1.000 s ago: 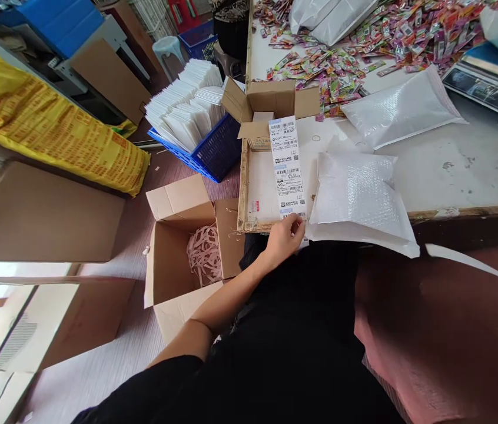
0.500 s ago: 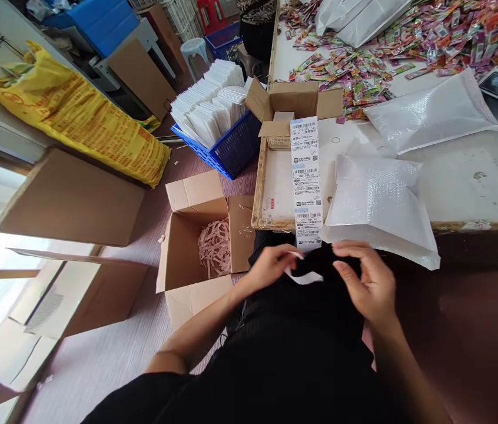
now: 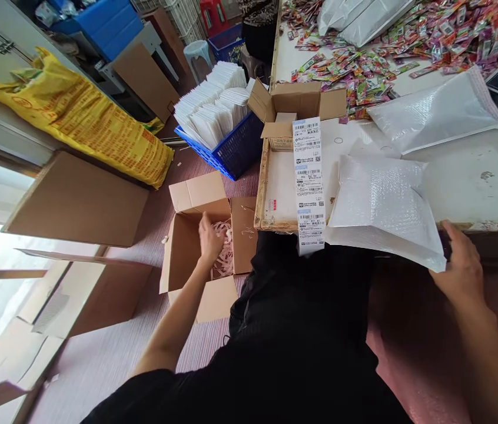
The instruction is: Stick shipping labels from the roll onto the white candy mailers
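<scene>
My left hand (image 3: pixel 210 237) reaches down into an open cardboard box (image 3: pixel 196 301) on the floor, over pale pink paper strips (image 3: pixel 224 259). Its fingers look loosely extended, and I see nothing held in them. My right hand (image 3: pixel 461 266) is at the near right corner of a white bubble mailer (image 3: pixel 381 200). Its thumb and fingers are apart around that corner. The mailer lies on the table, its near edge hanging over the front. Left of it, a strip of printed shipping labels (image 3: pixel 309 182) runs from a small open carton (image 3: pixel 297 100) over the table edge.
A second bubble mailer (image 3: pixel 441 112) lies farther back, near heaped colourful small packets (image 3: pixel 456 41). On the floor stand a blue basket (image 3: pixel 235 150) of white envelopes, a yellow sack (image 3: pixel 94 123) and cardboard boxes (image 3: pixel 76 200). Another person (image 3: pixel 258 35) is partly visible behind.
My left hand has moved left from the label strip into the box; the white paper strip it held is no longer visible there. My right hand has moved right to the mailer's corner.
</scene>
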The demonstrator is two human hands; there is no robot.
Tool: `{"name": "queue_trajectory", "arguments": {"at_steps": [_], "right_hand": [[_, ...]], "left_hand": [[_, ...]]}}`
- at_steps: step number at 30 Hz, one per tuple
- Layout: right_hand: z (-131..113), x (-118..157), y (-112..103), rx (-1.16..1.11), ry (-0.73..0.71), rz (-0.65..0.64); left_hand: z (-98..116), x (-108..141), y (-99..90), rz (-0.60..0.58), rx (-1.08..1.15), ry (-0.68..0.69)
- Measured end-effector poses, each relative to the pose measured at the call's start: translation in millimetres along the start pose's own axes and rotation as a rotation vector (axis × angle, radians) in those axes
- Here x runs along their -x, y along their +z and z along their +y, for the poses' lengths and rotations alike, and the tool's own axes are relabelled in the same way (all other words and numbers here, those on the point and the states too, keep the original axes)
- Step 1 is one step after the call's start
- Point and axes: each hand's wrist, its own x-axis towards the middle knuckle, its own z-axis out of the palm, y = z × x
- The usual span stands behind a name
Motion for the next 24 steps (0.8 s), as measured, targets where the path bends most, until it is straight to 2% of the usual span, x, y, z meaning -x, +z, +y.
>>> {"name": "queue_trajectory", "arguments": {"at_steps": [3,4,6,8,10,11,13,14,16,18,19,21,24], "right_hand": [[-1.9,-12.0,1.8,-0.045,-0.187,0.003],[-3.4,-16.3,-0.4,-0.053,-0.227,-0.018],[-8.3,-22.5,-7.8,-0.056,-0.266,-0.092],[-13.8,-24.3,-16.6,-0.071,-0.285,-0.145],[-16.9,-22.1,-22.2,-0.101,-0.270,-0.161],[-16.8,-20.2,-22.6,-0.117,-0.249,-0.167],[-13.7,-16.3,-17.7,-0.139,-0.150,-0.149],[-11.3,-14.9,-12.6,-0.142,-0.071,-0.104],[-7.4,-14.5,1.1,-0.131,0.122,0.044],[-6.8,-17.0,15.4,-0.106,0.322,0.168],[-7.9,-19.0,21.5,-0.107,0.401,0.185],[-10.9,-23.3,30.5,-0.147,0.515,0.159],[-10.4,-28.9,36.6,-0.240,0.587,0.079]], "left_hand": [[97.8,-5.3,9.8,0.006,0.164,0.480],[130.7,-6.1,13.4,-0.039,0.201,0.637],[188.9,-6.5,22.0,-0.211,0.222,0.944],[230.9,-6.2,32.7,-0.398,0.229,1.203],[254.0,-5.4,45.1,-0.584,0.250,1.364],[259.3,-4.7,51.3,-0.663,0.278,1.396],[262.0,-2.1,62.4,-0.750,0.389,1.346],[261.7,0.0,66.8,-0.751,0.460,1.263],[262.8,5.6,73.4,-0.674,0.567,0.992],[269.6,11.5,77.6,-0.573,0.575,0.690],[275.0,13.6,78.9,-0.537,0.554,0.567],[286.7,15.2,80.3,-0.513,0.509,0.418],[298.5,11.6,79.9,-0.511,0.472,0.345]]}}
